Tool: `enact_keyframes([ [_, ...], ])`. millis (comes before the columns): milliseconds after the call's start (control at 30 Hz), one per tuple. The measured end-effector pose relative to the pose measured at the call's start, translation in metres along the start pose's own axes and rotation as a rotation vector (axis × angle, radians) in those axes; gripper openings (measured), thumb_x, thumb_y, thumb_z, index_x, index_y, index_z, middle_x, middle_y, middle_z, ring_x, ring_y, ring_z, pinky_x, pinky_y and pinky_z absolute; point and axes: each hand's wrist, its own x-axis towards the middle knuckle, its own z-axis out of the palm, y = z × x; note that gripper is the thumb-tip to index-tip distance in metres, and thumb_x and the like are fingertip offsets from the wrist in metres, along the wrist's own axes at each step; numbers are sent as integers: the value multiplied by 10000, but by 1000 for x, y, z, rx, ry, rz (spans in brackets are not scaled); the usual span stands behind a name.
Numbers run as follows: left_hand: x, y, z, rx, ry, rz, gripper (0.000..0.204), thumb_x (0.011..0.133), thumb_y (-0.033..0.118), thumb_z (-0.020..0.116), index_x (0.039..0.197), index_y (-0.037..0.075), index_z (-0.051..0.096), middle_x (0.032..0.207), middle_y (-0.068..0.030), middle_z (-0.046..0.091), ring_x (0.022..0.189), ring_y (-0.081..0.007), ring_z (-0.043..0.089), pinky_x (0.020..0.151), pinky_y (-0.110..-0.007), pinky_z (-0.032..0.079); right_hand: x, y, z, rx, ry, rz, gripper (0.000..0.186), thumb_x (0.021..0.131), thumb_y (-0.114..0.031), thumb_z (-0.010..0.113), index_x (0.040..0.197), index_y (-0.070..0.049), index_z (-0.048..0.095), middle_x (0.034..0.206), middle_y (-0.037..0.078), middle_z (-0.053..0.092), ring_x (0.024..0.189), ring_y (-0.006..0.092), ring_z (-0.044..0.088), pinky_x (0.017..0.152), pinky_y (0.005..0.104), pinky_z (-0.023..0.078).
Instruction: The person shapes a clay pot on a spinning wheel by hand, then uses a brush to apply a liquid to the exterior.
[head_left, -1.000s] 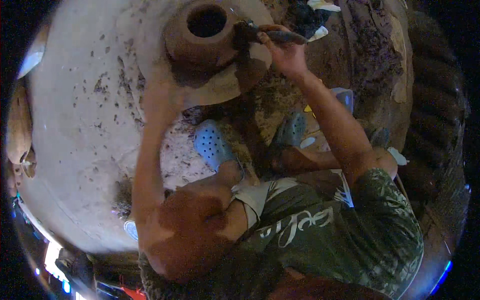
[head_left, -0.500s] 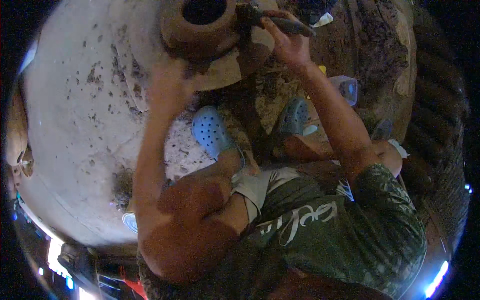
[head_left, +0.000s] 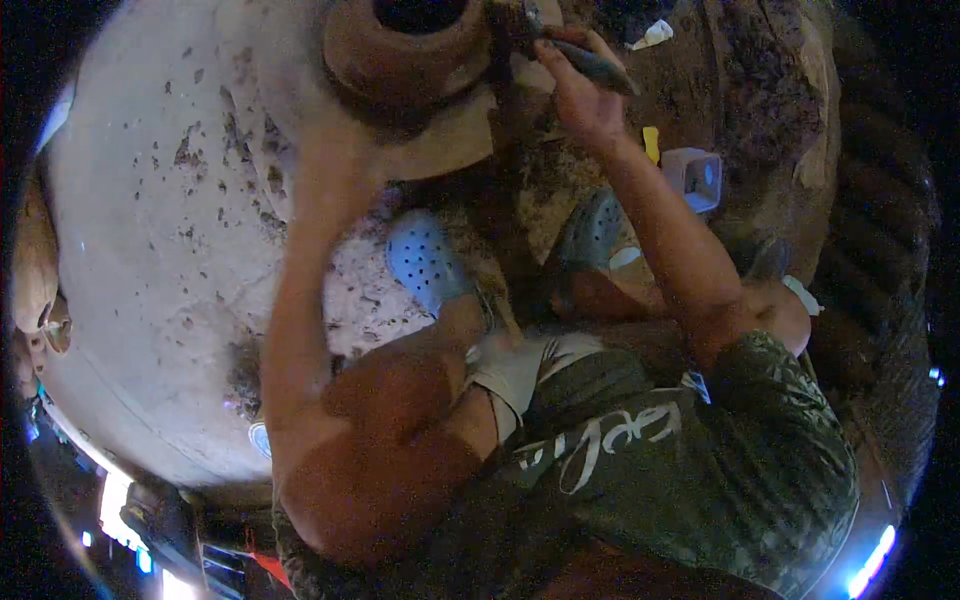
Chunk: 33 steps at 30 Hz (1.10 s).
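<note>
A brown clay pot (head_left: 405,65) with a dark round mouth stands on a pale round disc (head_left: 440,150) at the top of the head view. My right hand (head_left: 592,110) is closed around the handle of a paintbrush (head_left: 595,68). The brush's dark head reaches toward the pot's right side; shadow hides whether it touches. My left hand (head_left: 338,165) is beside the disc's near left edge, smeared by motion, so its fingers cannot be made out.
My feet in blue clogs (head_left: 425,258) are below the disc. A clear plastic container (head_left: 692,178) and a yellow object (head_left: 651,144) lie right of my right forearm. A white scrap (head_left: 653,35) is farther off. More clay pots (head_left: 35,270) stand at the far left.
My right hand and the brush have shifted slightly right and down in the picture, as has the pot. My left hand stays blurred near the disc's edge.
</note>
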Motion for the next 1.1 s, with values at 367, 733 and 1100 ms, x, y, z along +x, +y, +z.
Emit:
enact_keyframes([
  [367, -19, 83, 41, -239, -127, 266, 691, 847, 605, 653, 1190, 6, 671, 1000, -259, 701, 1004, -437, 660, 915, -533, 506, 1, -13, 12, 82, -5, 21, 260, 903, -209, 751, 1093, -41, 696, 1008, 69, 728, 941, 154, 667, 844, 314, 528],
  [733, -11, 51, -1, 167, -122, -73, 614, 819, 606, 659, 1031, 34, 723, 917, -222, 712, 858, -408, 673, 822, -507, 510, 8, -15, 3, 98, -11, 12, 252, 901, -152, 749, 1100, -12, 682, 1040, 73, 714, 978, 136, 654, 866, 290, 518],
  [1100, 5, -13, -32, 147, 3, -289, 584, 782, 419, 769, 1156, -15, 659, 1095, -235, 669, 1009, -440, 633, 921, -503, 479, 0, -54, 13, 300, 16, 288, 325, 894, -163, 755, 1175, -28, 663, 1087, 107, 711, 1021, 178, 666, 913, 337, 516],
])
